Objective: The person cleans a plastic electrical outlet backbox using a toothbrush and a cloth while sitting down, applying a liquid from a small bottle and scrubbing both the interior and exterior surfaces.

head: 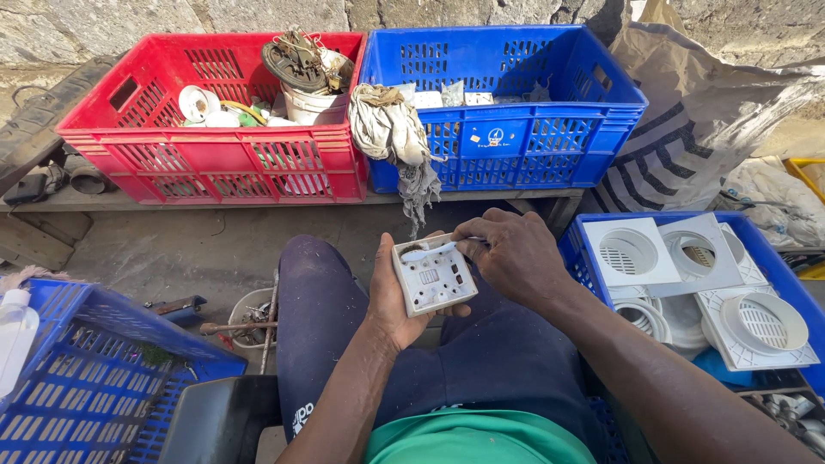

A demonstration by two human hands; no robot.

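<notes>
Hands meet over the lap: the left hand cradles a square white switch plate back side up, fingers curled under it and thumb against its near edge, so it is firmly held above the dark trousers. The right hand pinches a thin white tool (a blade or a driver, too small to tell) with fingertips closed tight, its tip at the plate's upper edge. The plate looks whole, its inner parts in place, so the prying seems barely begun. The blue crate at the right holds white vent covers, and the red crate and far blue crate across the floor hold mixed scrap, with a rag draped between them.
</notes>
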